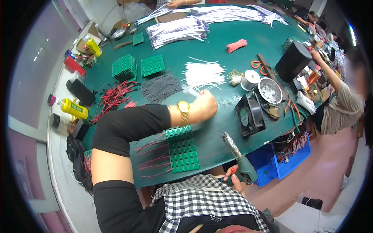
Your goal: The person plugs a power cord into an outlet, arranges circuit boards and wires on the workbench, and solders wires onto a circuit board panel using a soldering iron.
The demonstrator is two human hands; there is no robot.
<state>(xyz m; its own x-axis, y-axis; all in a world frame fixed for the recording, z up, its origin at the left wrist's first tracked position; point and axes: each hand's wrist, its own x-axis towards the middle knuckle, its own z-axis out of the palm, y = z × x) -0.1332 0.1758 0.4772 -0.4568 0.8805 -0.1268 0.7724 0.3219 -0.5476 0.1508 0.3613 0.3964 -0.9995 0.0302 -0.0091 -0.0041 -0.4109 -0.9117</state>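
Observation:
My left hand (206,105), with a gold watch (183,112) on its wrist, is closed over the table just below a pile of thin white tubes (204,74). Blurred whitish strands (190,91) stick out from its fingers. My right hand (236,184) grips the green handle of a heat gun (245,169) at the table's front edge, metal nozzle pointing up and left. Below my left forearm lie green round-celled boards (184,151), with red wires running out to the left. A heap of dark grey tubes (161,87) sits left of the white pile.
A black fan (249,115), a metal bowl (270,90) and a solder spool (250,80) stand to the right. Red wires (116,95) and stacked green boards (124,67) lie left. Blue bins (285,161) are below the edge. Co-workers sit at right, one in a beige shirt (340,110).

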